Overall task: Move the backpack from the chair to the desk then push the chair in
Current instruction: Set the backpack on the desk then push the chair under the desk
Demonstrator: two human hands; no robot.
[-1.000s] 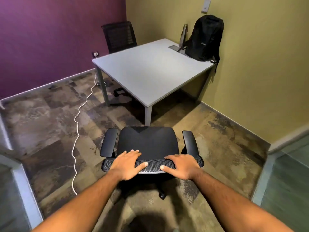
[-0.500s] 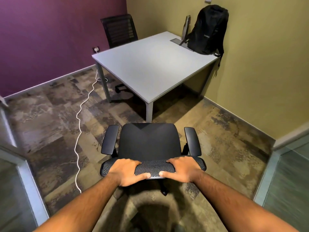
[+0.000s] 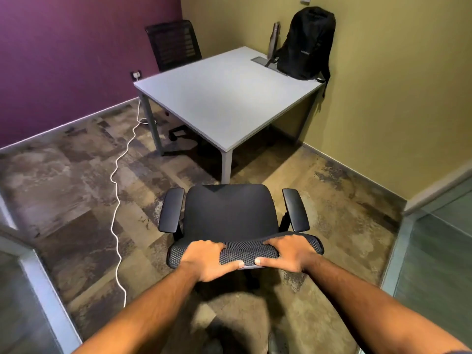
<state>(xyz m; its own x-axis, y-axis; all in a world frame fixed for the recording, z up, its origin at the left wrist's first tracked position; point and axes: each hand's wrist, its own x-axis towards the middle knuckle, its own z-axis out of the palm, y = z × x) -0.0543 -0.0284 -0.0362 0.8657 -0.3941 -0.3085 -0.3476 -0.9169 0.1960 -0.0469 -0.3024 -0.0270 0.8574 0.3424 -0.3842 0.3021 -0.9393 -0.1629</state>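
Observation:
A black office chair stands on the floor just short of the near corner of the grey desk, its seat bare. Both my hands grip the top edge of its mesh backrest: my left hand on the left part, my right hand on the right part, thumbs on the near side. The black backpack stands upright at the desk's far right corner, leaning on the olive wall.
A second black chair sits tucked at the desk's far side by the purple wall. A white cable runs across the floor from a wall socket. Glass partitions flank me left and right. A metal bottle stands by the backpack.
My fingers have curled over the backrest's top edge, from lying flat on it. The chair and I have moved a little closer to the desk.

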